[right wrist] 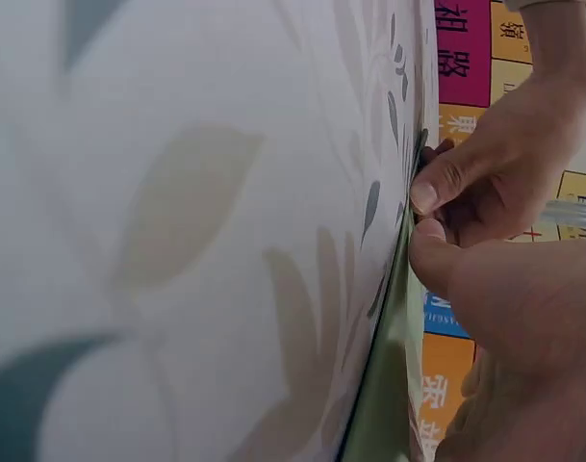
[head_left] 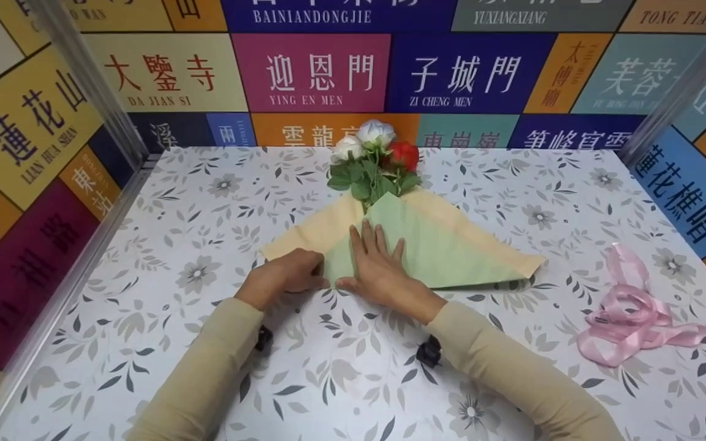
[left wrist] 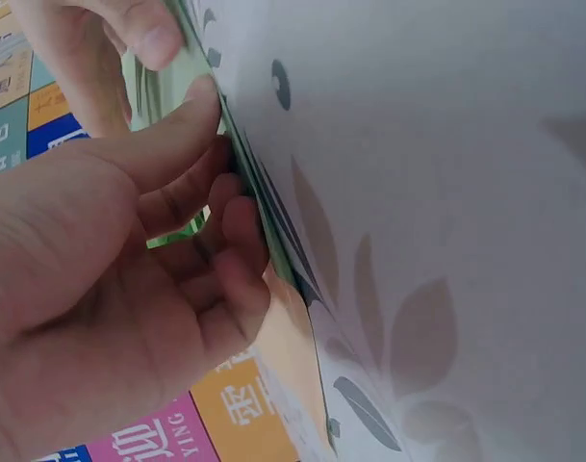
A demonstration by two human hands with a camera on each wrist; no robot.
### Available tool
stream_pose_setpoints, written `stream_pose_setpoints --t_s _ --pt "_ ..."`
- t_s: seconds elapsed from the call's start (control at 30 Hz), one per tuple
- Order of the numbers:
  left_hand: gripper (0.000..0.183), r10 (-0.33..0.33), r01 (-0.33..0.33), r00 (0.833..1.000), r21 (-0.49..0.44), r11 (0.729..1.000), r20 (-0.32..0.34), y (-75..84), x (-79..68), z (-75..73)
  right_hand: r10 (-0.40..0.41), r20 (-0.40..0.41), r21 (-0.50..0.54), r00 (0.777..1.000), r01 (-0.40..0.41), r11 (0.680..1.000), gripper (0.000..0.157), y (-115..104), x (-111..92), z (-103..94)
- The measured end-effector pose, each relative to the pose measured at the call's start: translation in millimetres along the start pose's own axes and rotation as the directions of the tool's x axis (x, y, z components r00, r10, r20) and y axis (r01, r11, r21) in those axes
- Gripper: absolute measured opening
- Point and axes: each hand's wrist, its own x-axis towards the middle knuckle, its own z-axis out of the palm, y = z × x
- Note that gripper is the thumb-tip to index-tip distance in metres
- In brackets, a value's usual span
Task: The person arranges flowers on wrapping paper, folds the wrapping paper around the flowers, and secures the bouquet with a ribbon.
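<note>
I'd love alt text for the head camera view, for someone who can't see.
A person's right hand rests on green and cream paper, with red, white and pale flowers poking past it, while the left hand holds the paper's near edge. Loose pink ribbon lies on the right of the patterned tabletop.

Wrapping paper [head_left: 439, 248] matt; pink ribbon [head_left: 629, 309] glossy, satiny; tabletop [head_left: 341, 373] smooth; sleeves [head_left: 206, 361] matt cloth.

Ribbon [head_left: 626, 312] (right of paper [head_left: 445, 245])
</note>
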Motion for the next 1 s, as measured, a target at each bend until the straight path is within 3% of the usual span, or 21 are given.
stream_pose_setpoints --t_s 0.2,0.3,0.5,0.63,0.8,1.0 --pt "0.022 -0.052 0.051 0.997 0.012 0.999 0.051 1.9 1.5 -4.1 0.051 0.013 -0.021 0.999 -0.051 0.998 0.114 -3 4 2.1" --pt "0.024 -0.108 0.109 0.993 -0.011 0.994 0.052 1.7 2.3 -4.4 0.061 0.017 -0.032 0.998 -0.061 0.998 0.114 -1 4 1.4" --pt "0.029 -0.235 0.238 0.97 -0.053 0.97 0.058 -1.4 2.3 -5.7 0.085 0.015 -0.057 0.996 -0.084 0.995 0.124 1 6 -1.8" --pt "0.032 -0.285 0.29 0.956 -0.068 0.955 0.075 0.7 4.5 -7.1 0.122 0.025 -0.058 0.992 -0.12 0.991 0.132 10 4 -8.0" --pt "0.031 -0.294 0.302 0.952 -0.101 0.948 0.082 -0.1 2.6 -5.6 0.137 0.048 -0.056 0.989 -0.134 0.989 0.139 28 -1 -15.7" --pt "0.027 -0.274 0.28 0.96 -0.132 0.951 0.063 -1.0 -1.4 -4.5 0.125 0.043 -0.034 0.991 -0.123 0.992 0.14 54 -11 -24.5"
